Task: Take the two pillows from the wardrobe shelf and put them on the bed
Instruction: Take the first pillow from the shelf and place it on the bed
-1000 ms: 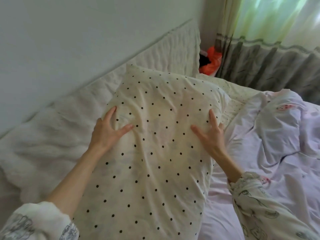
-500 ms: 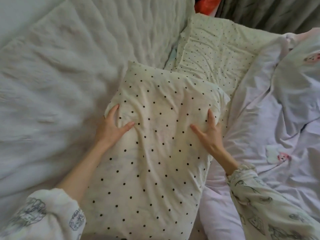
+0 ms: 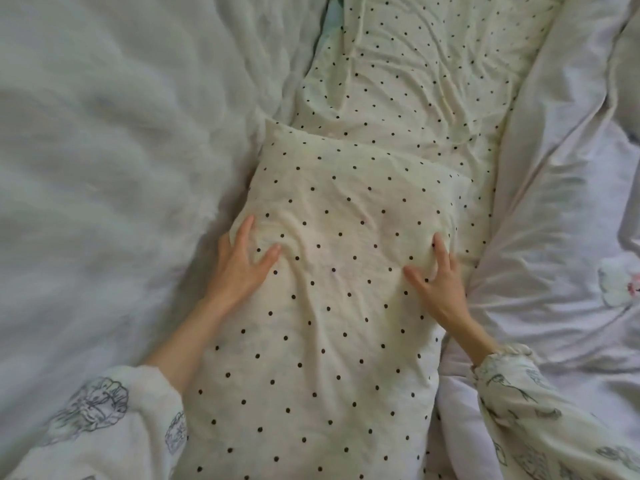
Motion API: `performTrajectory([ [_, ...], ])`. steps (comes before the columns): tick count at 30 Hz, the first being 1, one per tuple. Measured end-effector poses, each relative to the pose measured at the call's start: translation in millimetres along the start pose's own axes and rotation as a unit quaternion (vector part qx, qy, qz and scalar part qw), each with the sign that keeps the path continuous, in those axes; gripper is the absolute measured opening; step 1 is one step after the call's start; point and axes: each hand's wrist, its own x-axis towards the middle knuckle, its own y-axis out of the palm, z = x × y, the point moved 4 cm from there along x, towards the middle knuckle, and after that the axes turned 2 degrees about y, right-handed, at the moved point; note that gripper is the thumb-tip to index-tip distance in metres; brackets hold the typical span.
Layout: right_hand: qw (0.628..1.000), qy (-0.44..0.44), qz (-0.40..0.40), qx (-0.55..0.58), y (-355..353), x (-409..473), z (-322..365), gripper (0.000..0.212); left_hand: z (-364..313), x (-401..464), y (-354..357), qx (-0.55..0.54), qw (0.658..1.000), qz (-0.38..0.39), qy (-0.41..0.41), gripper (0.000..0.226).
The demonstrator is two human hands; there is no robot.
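Note:
A cream pillow with black dots (image 3: 332,306) fills the middle of the view, held lengthwise above the bed. My left hand (image 3: 242,261) grips its left edge, thumb pressed into the top and fingers wrapped behind. My right hand (image 3: 440,278) grips the right edge the same way. A second dotted pillow (image 3: 415,74) lies flat on the bed just beyond the far end of the held one.
A fluffy white blanket (image 3: 104,168) covers the bed on the left. A rumpled pale lilac duvet (image 3: 561,237) with a small printed figure lies on the right. Both my sleeves are white with grey drawings.
The view has tipped downward: the wall, curtain and orange thing are gone from sight. The held pillow has come lower toward the bed, its far end now overlapping the second pillow.

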Motion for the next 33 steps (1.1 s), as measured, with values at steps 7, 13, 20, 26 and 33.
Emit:
performTrajectory([
  [7, 0.993, 0.079, 0.024, 0.079, 5.3, 14.1, 2.5, 0.102, -29.3, 37.3, -11.9, -0.151, 0.985, 0.042, -0.073, 0.093],
  [13, 0.987, 0.057, -0.011, 0.149, -19.0, 19.9, 45.0, 0.1, -96.0, 44.2, -60.0, -0.146, 0.988, -0.048, 0.035, 0.093],
  [20, 0.997, 0.046, 0.053, 0.034, -2.9, 47.1, 64.1, 0.085, -87.3, 82.8, -60.8, 0.061, 0.995, -0.038, 0.062, 0.079],
  [26, 0.996, 0.042, 0.052, 0.065, 43.6, -29.7, 21.8, 0.079, 7.2, 11.5, -28.9, 0.133, 0.99, -0.007, 0.043, 0.074],
  [33, 0.987, 0.112, 0.058, 0.104, 66.8, -98.3, -9.5, 0.075, 58.6, -52.6, -42.4, 0.091, 0.993, -0.062, -0.041, 0.075],
])
